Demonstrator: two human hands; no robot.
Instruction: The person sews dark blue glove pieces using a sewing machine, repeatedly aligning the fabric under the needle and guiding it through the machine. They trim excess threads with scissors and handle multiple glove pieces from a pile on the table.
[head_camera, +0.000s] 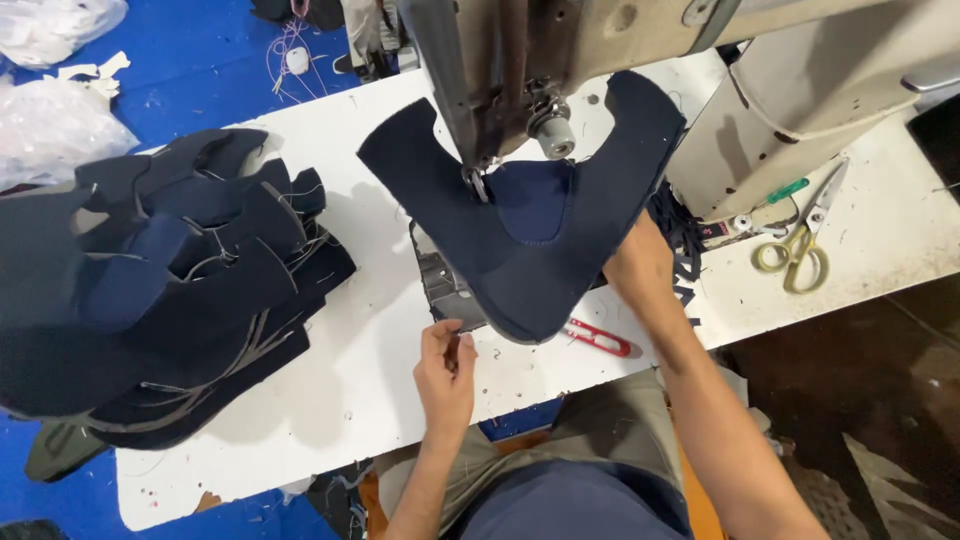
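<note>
1. Nearest, the left hand (447, 372) rests on the white worktop (340, 400), fingertips pinched together at the near left edge of the dark navy shoe-upper piece (530, 250); whether they clamp the fabric itself or a thread I cannot tell.
2. Just right of it lie red thread snips (600, 338), within easy reach of either hand.
3. The right hand (640, 262) presses against the right side of the navy piece, fingers hidden behind it, so its grip cannot be told; it seems to steady the piece on the machine.
4. The piece is draped over the post of the sewing machine (520, 60), its seam line set under the needle area.
5. At left, a stack of similar navy pieces (160, 290) sits well apart.
6. Far right, yellow-handled scissors (795, 250) lie beside the machine's base.
</note>
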